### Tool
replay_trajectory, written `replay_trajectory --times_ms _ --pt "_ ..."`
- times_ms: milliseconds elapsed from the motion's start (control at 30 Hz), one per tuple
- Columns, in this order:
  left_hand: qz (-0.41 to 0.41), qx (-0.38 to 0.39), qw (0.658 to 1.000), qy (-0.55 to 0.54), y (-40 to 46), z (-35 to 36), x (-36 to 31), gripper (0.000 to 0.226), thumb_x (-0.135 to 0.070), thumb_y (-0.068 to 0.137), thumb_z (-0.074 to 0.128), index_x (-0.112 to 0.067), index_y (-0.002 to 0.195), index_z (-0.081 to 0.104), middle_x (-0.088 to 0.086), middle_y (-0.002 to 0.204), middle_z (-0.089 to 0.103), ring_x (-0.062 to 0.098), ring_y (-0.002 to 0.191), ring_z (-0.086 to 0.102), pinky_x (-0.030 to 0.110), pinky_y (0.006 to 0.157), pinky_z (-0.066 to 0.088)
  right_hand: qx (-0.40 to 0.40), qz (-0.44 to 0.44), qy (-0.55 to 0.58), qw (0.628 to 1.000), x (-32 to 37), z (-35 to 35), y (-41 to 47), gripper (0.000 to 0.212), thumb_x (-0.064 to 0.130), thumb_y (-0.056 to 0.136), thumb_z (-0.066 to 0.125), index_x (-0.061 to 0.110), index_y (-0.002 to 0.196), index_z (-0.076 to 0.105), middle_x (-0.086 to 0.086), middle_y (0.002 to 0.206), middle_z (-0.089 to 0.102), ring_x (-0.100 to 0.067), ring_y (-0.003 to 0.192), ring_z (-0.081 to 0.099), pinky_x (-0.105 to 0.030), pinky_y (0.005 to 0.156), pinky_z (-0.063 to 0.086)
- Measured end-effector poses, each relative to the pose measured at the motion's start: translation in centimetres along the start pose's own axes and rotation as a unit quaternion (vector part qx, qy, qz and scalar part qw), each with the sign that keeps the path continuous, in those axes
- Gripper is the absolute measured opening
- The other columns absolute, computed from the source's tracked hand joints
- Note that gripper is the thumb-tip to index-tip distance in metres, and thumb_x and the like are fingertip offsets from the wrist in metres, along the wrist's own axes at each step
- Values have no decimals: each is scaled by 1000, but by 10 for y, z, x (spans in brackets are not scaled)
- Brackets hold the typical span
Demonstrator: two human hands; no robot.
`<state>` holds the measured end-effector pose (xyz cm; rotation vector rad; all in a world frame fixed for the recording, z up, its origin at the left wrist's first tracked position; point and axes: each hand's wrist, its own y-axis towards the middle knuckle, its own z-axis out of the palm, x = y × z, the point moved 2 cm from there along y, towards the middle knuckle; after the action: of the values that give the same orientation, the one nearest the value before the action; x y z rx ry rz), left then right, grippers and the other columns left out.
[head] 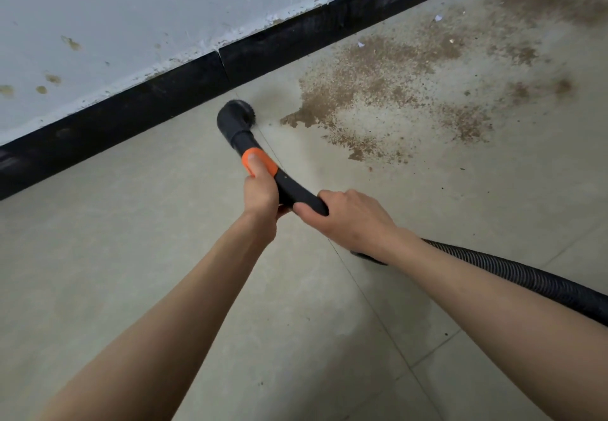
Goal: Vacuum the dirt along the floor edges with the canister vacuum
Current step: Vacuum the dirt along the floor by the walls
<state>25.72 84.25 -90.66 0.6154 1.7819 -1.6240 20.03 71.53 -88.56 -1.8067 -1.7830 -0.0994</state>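
A black vacuum wand with a round brush nozzle (236, 115) points at the floor just below the black skirting board (158, 105). My left hand (260, 194) grips the wand at its orange collar (260, 160), thumb lying along the collar. My right hand (348, 216) grips the curved black handle further back. The ribbed black hose (513, 277) runs from under my right wrist off the right edge. Brown dirt (378, 91) is spread over the tiles to the right of the nozzle, reaching toward the skirting at the upper right.
A stained white wall (115, 26) rises above the skirting. The beige tile floor (131, 239) left of and below the nozzle looks free of dirt. Small white paint flakes (361, 44) lie among the dirt. The canister is out of view.
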Motion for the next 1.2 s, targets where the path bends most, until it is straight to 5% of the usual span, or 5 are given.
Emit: replay_trajectory --times_ms 233,567,967,1067,1200 --pt "-16 7 1000 9 -11 4 26 50 -56 97 20 -14 91 48 8 90 59 21 79 61 29 53 50 21 24 -25 999 -14 14 -19 50 72 87 28 26 68 38 4 61 51 -13 53 48 -30 47 29" --pt "-49 148 987 40 -9 70 4 58 -55 99 18 -6 112 45 9 92 57 20 80 59 30 55 49 -22 111 -33 993 -58 -16 -18 55 73 87 26 24 73 45 1 67 56 -18 60 54 -30 51 32" --pt "-118 190 975 18 -29 58 -37 59 -52 100 23 -1 124 39 17 116 54 25 90 58 33 65 50 -32 113 -65 991 -39 -47 -22 52 70 88 27 23 74 44 1 65 53 -14 57 49 -30 48 29" --pt "-94 184 978 9 -60 45 -77 53 -50 100 26 -3 120 40 16 113 54 25 89 59 36 76 50 -11 109 -13 994 -9 -85 -31 52 69 89 28 23 75 46 1 66 56 -15 57 53 -30 49 33" --pt "-39 166 985 12 -123 32 -154 44 -46 101 28 -7 93 45 11 92 58 23 83 62 32 65 52 -7 97 62 993 41 -157 -52 49 67 91 30 23 75 44 1 69 60 -19 61 60 -31 57 41"
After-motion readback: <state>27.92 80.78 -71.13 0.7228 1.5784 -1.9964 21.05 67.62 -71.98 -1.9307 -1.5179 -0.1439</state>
